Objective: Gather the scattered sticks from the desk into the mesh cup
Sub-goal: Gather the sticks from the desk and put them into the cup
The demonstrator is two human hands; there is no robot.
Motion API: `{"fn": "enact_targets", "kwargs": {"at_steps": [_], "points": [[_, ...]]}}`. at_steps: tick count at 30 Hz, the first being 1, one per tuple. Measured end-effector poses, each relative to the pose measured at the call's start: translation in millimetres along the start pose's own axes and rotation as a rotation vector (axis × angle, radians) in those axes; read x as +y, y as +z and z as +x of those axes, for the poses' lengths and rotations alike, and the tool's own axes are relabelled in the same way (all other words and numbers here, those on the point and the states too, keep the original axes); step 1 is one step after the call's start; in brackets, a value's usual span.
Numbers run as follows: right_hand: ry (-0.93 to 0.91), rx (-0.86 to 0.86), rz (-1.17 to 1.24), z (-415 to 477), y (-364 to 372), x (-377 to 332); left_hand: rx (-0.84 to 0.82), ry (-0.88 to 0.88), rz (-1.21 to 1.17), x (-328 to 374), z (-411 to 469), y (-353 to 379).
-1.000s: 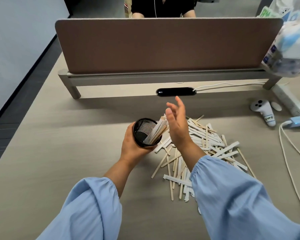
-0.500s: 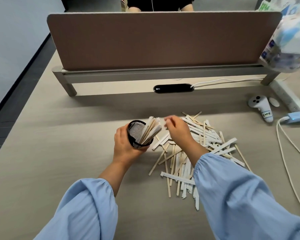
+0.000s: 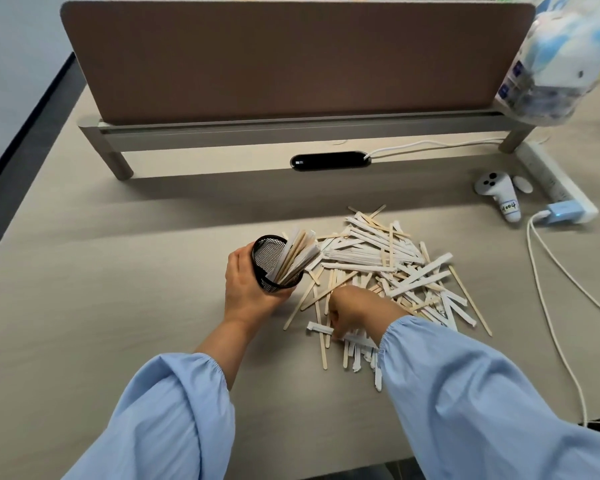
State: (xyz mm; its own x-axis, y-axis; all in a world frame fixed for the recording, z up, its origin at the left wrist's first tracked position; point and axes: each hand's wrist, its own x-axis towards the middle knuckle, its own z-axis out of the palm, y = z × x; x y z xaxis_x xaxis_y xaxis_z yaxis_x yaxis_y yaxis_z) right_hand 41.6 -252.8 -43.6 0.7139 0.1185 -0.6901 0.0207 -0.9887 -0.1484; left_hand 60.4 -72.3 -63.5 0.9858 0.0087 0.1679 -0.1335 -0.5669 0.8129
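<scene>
While the left hand [image 3: 248, 292] is wrapped around the black mesh cup [image 3: 274, 263], tilting its mouth to the right toward the pile, the right hand [image 3: 352, 311] reaches down, palm under, into the near-left edge of the scattered sticks [image 3: 388, 268]. Its fingertips are curled over a white-wrapped stick [image 3: 321, 329] lying crosswise at the near edge; whether they have pinched it cannot be told, since the fingers hide the contact. A small bundle already stands slanted in the cup, its ends projecting past the rim. Most sticks remain on the desk [image 3: 118, 271], heaped just right of the cup, bare wooden ones mixed with paper-sleeved ones. Judged by their thin, flat form, they should be light and stiff, though likely to snap if bent; the paper sleeves may slide or crumple. Lying flat, each offers little edge, so a grip near mid-length, or at an end lifted by a neighbouring stick, seems best. A white controller [image 3: 497, 194] and cables [image 3: 548, 271] lie well apart at far right.
</scene>
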Motion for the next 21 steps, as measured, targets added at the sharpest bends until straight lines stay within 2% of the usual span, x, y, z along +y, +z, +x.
{"fn": "enact_targets", "kwargs": {"at_steps": [3,6,10,12,15,21], "points": [[0.004,0.073,0.048,-1.6,2.6,0.8,0.008,0.007,0.013,-1.6,-6.0,-0.2],[0.057,0.192,0.219,-2.5,-2.6,1.3,0.035,0.020,0.038,-1.4,-7.8,-2.5],[0.314,0.399,0.476,4.6,-2.3,1.8,0.038,0.027,0.033,1.7,-9.4,-6.4],[0.471,0.401,0.536,6.3,1.3,4.9,0.038,0.038,0.036,1.9,-9.7,-7.5],[0.597,0.319,0.553,7.9,9.2,8.3,0.027,0.048,0.045,-0.9,-10.5,-7.9],[0.590,0.338,0.511,4.7,17.7,5.4,-0.020,0.086,0.055,-0.6,-11.9,-2.3]]}}
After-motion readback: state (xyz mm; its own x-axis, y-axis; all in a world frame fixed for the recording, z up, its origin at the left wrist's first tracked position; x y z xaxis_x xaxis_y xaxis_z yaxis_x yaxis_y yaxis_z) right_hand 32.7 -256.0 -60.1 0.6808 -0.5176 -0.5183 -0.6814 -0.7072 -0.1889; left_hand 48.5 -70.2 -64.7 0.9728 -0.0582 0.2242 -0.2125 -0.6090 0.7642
